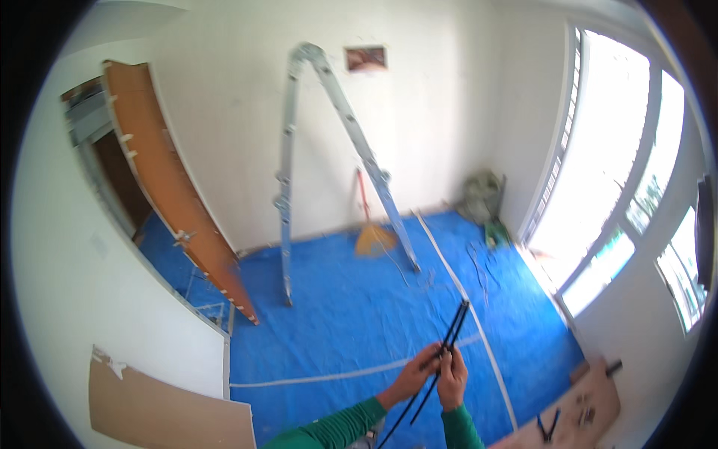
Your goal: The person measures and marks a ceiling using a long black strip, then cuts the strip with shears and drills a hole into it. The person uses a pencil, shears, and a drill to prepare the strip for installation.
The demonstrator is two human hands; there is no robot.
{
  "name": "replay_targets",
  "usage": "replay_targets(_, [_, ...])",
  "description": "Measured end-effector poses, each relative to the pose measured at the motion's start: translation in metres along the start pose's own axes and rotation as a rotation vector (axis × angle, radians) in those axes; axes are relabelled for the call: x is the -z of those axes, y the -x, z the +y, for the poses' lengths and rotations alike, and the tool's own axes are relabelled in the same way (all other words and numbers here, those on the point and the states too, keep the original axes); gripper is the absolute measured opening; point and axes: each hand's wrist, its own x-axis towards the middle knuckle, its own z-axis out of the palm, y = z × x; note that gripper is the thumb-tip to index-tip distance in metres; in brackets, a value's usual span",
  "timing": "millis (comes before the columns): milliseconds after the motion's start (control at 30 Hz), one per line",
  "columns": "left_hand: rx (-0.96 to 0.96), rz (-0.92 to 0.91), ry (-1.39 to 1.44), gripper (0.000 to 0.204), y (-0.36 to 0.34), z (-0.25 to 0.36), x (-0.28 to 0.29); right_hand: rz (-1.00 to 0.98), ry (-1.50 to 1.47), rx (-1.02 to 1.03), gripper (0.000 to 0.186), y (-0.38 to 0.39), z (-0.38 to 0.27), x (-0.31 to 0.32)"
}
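Observation:
In front of me, my left hand (411,374) and my right hand (452,380) are close together, both closed around a pair of long, thin black rods (458,322). The rods run side by side at a slant. Their upper ends stick out beyond my fingers, and the lower lengths pass down between my green-sleeved forearms. Whether they are stiff tubes or thick cables I cannot tell. My fingers hide the stretch where they are gripped.
Blue sheeting (329,337) with white tape lines covers the floor. A folding ladder (286,187) stands ahead, a broom (374,239) behind it. An orange-brown door (161,153) is at left. Pliers (550,426) lie on a board (598,404) at lower right, below bright windows (606,112).

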Motion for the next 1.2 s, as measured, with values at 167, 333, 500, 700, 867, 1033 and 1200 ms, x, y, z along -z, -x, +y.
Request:
replay_targets(167, [0.042,-0.033,0.186,0.05,-0.004,0.003,0.017,-0.117,-0.122,-0.087,0.032,-0.005,0.007,-0.005])
replay_targets(333, [0.09,-0.066,0.212,0.051,-0.011,0.011,0.031,-0.146,-0.18,-0.111,0.034,-0.008,0.0,-0.017])
replay_targets(500, [-0.104,-0.05,-0.209,0.046,-0.016,0.025,0.048,-0.192,-0.005,-0.071,0.032,-0.017,-0.008,-0.01])
replay_targets(700, [0.146,-0.03,-0.076,0.042,-0.021,0.046,0.064,-0.091,0.611,0.3,0.024,-0.04,-0.024,0.002])
replay_targets(867, [0.135,-0.161,-0.219,0.036,-0.028,0.092,0.108,-0.258,0.981,0.477,0.02,-0.105,-0.122,0.056])
replay_targets(1033, [-0.084,-0.225,-0.031,0.032,-0.043,0.096,0.054,-0.45,1.168,0.604,0.029,-0.135,-0.229,0.09])
replay_targets(1200, [-0.326,-0.057,0.013,0.033,-0.097,0.129,-0.029,-0.26,1.144,0.535,0.03,-0.133,-0.305,0.072])
